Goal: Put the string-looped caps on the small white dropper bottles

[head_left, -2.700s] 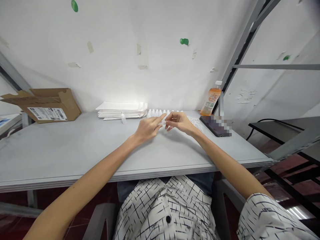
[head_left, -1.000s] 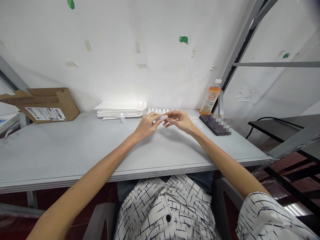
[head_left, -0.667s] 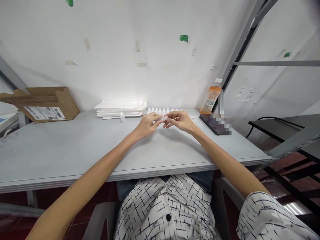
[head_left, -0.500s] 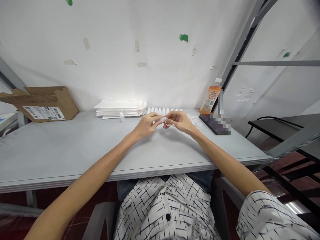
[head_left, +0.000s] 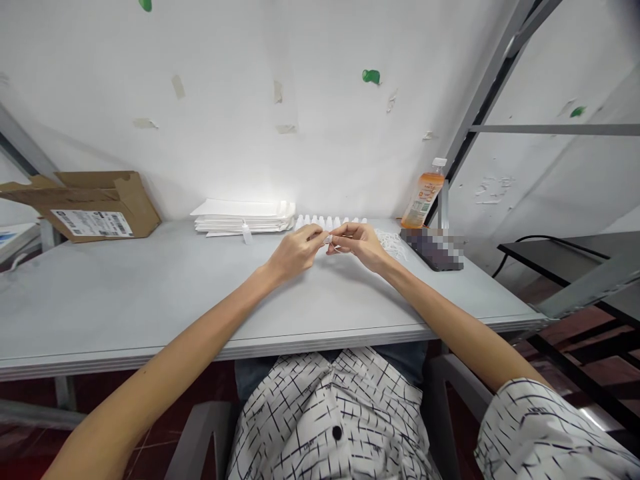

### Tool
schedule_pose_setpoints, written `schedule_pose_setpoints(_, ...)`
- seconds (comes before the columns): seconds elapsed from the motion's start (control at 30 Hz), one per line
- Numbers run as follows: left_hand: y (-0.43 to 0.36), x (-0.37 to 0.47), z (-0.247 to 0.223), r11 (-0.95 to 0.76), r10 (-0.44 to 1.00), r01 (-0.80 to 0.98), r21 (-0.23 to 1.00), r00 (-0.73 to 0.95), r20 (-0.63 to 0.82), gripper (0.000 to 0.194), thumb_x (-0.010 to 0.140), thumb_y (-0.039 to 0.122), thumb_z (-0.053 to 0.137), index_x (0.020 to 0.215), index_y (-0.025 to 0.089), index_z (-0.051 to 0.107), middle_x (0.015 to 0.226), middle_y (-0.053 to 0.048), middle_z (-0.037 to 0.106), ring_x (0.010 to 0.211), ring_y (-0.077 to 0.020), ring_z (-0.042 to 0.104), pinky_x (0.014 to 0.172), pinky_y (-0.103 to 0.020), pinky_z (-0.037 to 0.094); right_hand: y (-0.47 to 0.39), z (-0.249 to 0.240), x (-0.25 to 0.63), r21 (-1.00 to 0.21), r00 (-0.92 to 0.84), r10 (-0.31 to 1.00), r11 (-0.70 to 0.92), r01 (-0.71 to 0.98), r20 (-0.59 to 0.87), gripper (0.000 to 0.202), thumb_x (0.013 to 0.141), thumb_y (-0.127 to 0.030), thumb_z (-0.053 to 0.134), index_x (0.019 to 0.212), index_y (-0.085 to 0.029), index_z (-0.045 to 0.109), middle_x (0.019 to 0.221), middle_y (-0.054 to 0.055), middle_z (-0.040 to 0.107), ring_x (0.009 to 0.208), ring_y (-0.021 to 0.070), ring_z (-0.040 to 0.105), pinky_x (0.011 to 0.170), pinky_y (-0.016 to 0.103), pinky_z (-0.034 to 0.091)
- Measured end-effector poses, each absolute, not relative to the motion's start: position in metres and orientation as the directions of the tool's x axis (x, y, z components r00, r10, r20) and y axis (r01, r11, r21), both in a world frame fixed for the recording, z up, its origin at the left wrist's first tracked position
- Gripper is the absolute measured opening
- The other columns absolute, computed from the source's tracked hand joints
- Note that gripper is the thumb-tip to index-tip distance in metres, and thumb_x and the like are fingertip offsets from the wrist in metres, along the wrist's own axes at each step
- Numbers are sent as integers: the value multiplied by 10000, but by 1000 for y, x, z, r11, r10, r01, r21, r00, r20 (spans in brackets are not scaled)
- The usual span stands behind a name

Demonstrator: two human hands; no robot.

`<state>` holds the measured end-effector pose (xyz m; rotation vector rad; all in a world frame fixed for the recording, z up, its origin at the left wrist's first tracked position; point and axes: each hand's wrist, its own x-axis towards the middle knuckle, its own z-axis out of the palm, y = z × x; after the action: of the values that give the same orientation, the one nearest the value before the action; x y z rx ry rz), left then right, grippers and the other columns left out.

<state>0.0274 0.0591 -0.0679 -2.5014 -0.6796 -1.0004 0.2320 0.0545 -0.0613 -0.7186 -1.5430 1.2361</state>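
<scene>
My left hand (head_left: 295, 252) and my right hand (head_left: 357, 244) meet above the grey table (head_left: 150, 293), fingertips together. Between them they pinch a small white bottle (head_left: 327, 238); it is tiny and mostly hidden by the fingers. My right hand's fingertips are at its tip end, and I cannot tell what they hold there. Just behind the hands a row of small white bottles (head_left: 330, 221) stands along the wall. A pile of small white pieces (head_left: 390, 241) lies to the right of my right hand.
A stack of white sheets (head_left: 245, 217) lies at the back, with one lone small bottle (head_left: 245, 233) before it. A cardboard box (head_left: 85, 203) sits at far left. An orange drink bottle (head_left: 423, 195) and a dark phone (head_left: 433, 243) are at the right, beside a metal frame (head_left: 480, 87).
Earlier my left hand lay flat with fingers stretched out; since then both hands closed on the small bottle, and they have stayed together in nearly the same place since.
</scene>
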Motion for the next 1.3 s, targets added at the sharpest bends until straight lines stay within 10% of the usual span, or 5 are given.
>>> schedule_pose_setpoints(0.23,59,30,-72,-769,220,585,-260,623,750,345,968,62,346,1128,165,633,986,-103,670,888,-179,640,727,-294,517,56,-58,235,-946,-357,877,278,-168,321,302,644,-353,883,780,-162,693,727,8,687,689,159,687,816,432,620)
schedule_pose_setpoints(0.7,62,29,-65,-842,458,504,191,482,747,272,999,323,498,1063,162,708,917,-64,701,711,-137,605,668,-255,482,51,-52,232,-900,-368,832,434,-35,415,435,708,-515,827,928,-151,736,804,58,736,769,209,730,751,397,634)
schedule_pose_setpoints(1.3,63,27,-70,-810,69,496,-312,609,790,280,974,73,408,1139,162,616,956,-102,685,856,-164,648,695,-268,529,60,-60,240,-954,-369,886,219,-203,282,234,623,-300,894,797,-175,798,757,49,764,749,194,740,862,431,611)
